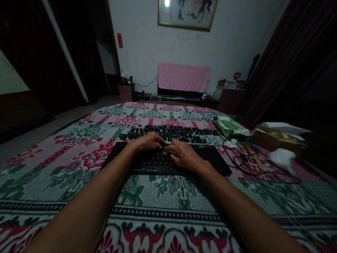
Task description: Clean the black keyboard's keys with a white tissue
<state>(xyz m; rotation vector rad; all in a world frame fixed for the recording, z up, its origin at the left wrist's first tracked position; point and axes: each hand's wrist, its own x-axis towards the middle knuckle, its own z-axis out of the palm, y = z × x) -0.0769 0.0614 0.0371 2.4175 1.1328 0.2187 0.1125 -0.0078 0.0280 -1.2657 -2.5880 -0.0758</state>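
A black keyboard with its keycaps off lies flat in front of me, its rows of bare key posts showing. Over its far middle, my left hand has its fingers bent together near the top edge. Whether they pinch anything is hidden. Close beside it, my right hand is curled over the key bed, with a bit of white tissue showing under its fingers. Just beyond the keyboard, loose black keycaps are spread in a long, wide band.
A flowered cloth covers the table. On the right are a green-and-white packet, a gold box, crumpled white tissue, a black cable and a tan flat-handled tool. A pink towel hangs at the far wall.
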